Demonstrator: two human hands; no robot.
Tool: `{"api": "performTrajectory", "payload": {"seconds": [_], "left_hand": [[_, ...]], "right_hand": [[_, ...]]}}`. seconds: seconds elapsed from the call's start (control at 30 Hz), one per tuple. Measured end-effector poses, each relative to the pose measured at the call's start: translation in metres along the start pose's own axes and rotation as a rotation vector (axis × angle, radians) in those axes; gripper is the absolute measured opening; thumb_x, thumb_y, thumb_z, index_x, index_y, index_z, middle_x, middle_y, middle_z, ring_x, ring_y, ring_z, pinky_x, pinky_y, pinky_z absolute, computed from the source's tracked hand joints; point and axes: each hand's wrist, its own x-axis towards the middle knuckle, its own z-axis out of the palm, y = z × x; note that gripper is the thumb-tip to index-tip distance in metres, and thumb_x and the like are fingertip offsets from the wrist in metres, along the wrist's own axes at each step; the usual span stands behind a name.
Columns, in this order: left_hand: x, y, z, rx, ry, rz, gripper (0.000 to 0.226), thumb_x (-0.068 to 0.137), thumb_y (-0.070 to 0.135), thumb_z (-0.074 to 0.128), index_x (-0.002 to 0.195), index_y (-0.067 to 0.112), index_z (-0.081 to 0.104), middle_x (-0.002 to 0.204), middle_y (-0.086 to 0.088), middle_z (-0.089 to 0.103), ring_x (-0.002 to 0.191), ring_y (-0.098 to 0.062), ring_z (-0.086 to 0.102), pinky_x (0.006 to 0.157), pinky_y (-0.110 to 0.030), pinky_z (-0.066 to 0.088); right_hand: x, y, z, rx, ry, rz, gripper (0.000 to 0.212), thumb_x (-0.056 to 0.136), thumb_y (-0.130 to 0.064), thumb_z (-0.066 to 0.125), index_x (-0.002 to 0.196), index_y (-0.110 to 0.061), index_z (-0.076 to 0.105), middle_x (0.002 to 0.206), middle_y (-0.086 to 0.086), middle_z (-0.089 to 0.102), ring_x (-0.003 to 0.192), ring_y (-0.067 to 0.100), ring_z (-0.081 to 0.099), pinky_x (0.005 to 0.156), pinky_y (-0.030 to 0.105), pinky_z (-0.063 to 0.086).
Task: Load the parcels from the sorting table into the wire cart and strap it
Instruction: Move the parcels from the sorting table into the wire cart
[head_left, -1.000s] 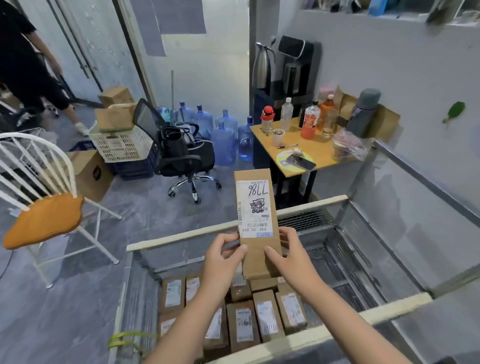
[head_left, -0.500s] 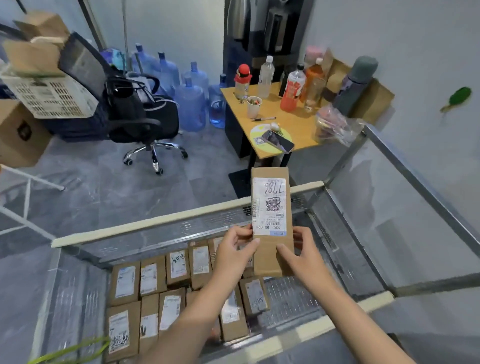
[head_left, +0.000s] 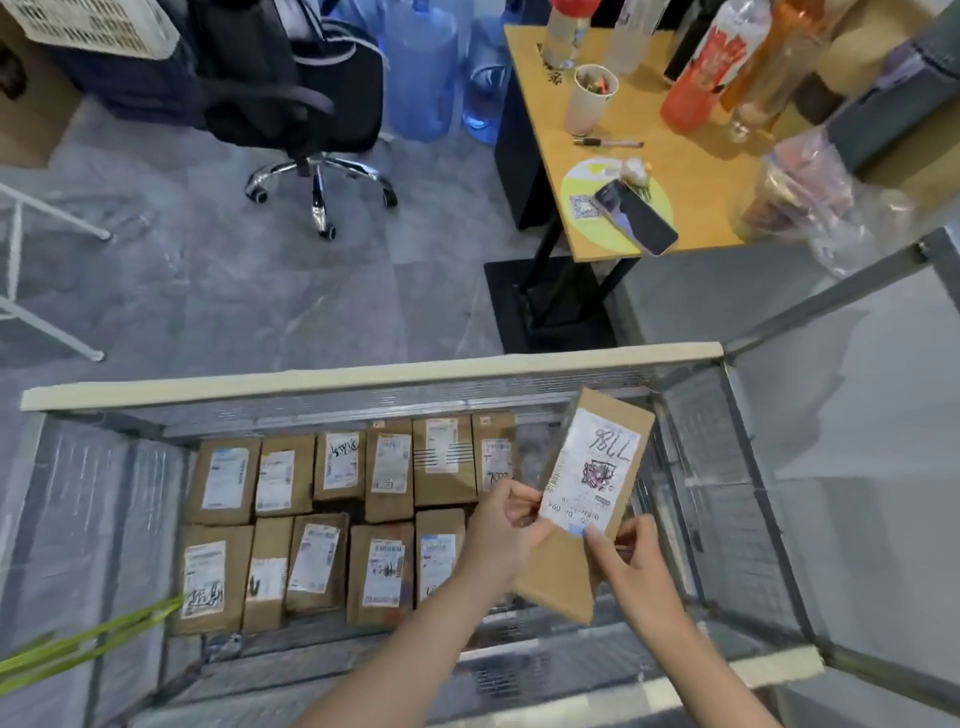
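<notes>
The wire cart (head_left: 363, 380) fills the lower half of the view: a rectangular steel-mesh cage with pale padded strips along its far and near top rails. Beyond its far right corner stands a wooden table (head_left: 691, 176) on a black frame, and to the left of that a black office chair (head_left: 291, 93) on a chrome star base, with translucent blue water jugs (head_left: 421, 67) between them on the grey marbled floor.

On the cart's floor, flat brown cardboard parcels (head_left: 311, 558) lie label-up in two rows, from the left wall to about the middle; each carries a white printed shipping label, some with black marker scrawl, none sharp enough to read.

One long, slim cardboard parcel (head_left: 592, 483) is held above the right part of the cart, near the far right corner, its upper end tilted to the right. Its white label bears large marker digits, upside down to the wearer, that look like 7786, over a dark printed graphic and a barcode strip; the small print is blurred.

The left hand (head_left: 501, 525) pinches the parcel's left long edge, thumb on the label side. The right hand (head_left: 634, 566) grasps the lower right edge, thumb on the label's bottom end, fingers behind.

A yellow-green strap (head_left: 88, 636) crosses the cart's near left corner. On the table's near edge lies a dark phone (head_left: 636, 218) on a round yellow-green mat; farther back stand a paper cup (head_left: 592, 98) and a pen (head_left: 608, 142)
</notes>
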Motion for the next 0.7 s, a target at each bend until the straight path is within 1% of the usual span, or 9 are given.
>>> {"api": "performTrajectory", "payload": {"seconds": [0.03,0.1,0.2,0.27,0.37,0.47,0.53,0.6,0.7], "left_hand": [[0.004,-0.007,0.007,-0.001,0.008,-0.025,0.024,0.08,0.009,0.076,0.09,0.023,0.058,0.105,0.01,0.068,0.103,-0.004,0.064,0.098,-0.03,0.052],[0.014,-0.021,0.021,0.02,0.035,-0.072,0.022,0.081,0.01,0.075,0.09,0.023,0.059,0.102,0.011,0.068,0.1,0.001,0.063,0.097,-0.026,0.051],[0.042,-0.041,0.043,0.004,0.102,-0.106,0.02,0.082,0.012,0.076,0.094,0.017,0.06,0.095,0.011,0.068,0.085,0.012,0.062,0.08,-0.01,0.05],[0.069,-0.059,0.058,0.0,0.146,-0.118,0.021,0.083,0.011,0.076,0.097,0.015,0.061,0.096,0.01,0.068,0.084,0.016,0.06,0.075,-0.005,0.048],[0.108,-0.092,0.078,0.008,0.192,-0.162,0.021,0.083,0.012,0.076,0.096,0.019,0.061,0.097,0.011,0.068,0.09,0.008,0.062,0.081,-0.011,0.049],[0.15,-0.128,0.101,0.034,0.191,-0.191,0.023,0.084,0.01,0.075,0.091,0.024,0.058,0.093,0.014,0.066,0.089,0.004,0.062,0.073,-0.006,0.046],[0.178,-0.153,0.116,0.048,0.185,-0.21,0.023,0.085,0.006,0.072,0.09,0.023,0.057,0.091,0.014,0.064,0.087,0.001,0.061,0.068,-0.003,0.043],[0.208,-0.176,0.128,0.078,0.19,-0.22,0.021,0.085,0.002,0.071,0.091,0.018,0.057,0.091,0.011,0.063,0.085,-0.002,0.061,0.066,-0.003,0.043],[0.252,-0.206,0.147,0.14,0.233,-0.23,0.02,0.085,-0.004,0.065,0.096,0.009,0.055,0.085,0.007,0.057,0.075,-0.001,0.053,0.062,-0.002,0.04]], "right_hand": [[0.009,0.007,-0.001,-0.003,-0.009,0.012,0.024,0.095,-0.022,0.062,0.092,-0.008,0.042,0.09,0.013,0.059,0.079,0.022,0.058,0.063,0.029,0.043],[0.028,0.023,-0.004,-0.027,-0.025,0.029,0.025,0.095,-0.023,0.062,0.098,-0.006,0.043,0.093,0.01,0.06,0.081,0.019,0.059,0.064,0.03,0.043],[0.07,0.051,-0.003,-0.043,-0.023,0.044,0.023,0.096,-0.024,0.061,0.1,-0.01,0.044,0.093,0.007,0.061,0.083,0.019,0.059,0.064,0.028,0.041],[0.101,0.071,0.005,-0.029,-0.063,0.074,0.019,0.097,-0.024,0.058,0.097,-0.014,0.042,0.094,0.006,0.06,0.083,0.017,0.059,0.062,0.029,0.042],[0.145,0.11,0.017,-0.009,-0.059,0.108,0.019,0.097,-0.025,0.059,0.105,-0.018,0.043,0.1,-0.002,0.059,0.087,0.008,0.057,0.064,0.021,0.041],[0.187,0.149,0.02,0.015,-0.079,0.128,0.027,0.096,-0.033,0.06,0.114,-0.022,0.044,0.105,-0.013,0.057,0.095,0.002,0.058,0.07,0.018,0.042],[0.216,0.179,0.02,0.018,-0.103,0.138,0.028,0.096,-0.035,0.06,0.115,-0.022,0.044,0.105,-0.017,0.055,0.097,-0.002,0.056,0.069,0.017,0.044],[0.249,0.204,0.023,-0.005,-0.15,0.146,0.027,0.098,-0.032,0.057,0.117,-0.021,0.042,0.105,-0.017,0.053,0.094,-0.001,0.056,0.063,0.015,0.044],[0.297,0.233,0.034,-0.012,-0.257,0.228,0.022,0.102,-0.021,0.049,0.121,-0.024,0.037,0.105,-0.009,0.057,0.089,0.006,0.059,0.058,0.023,0.047]]}}
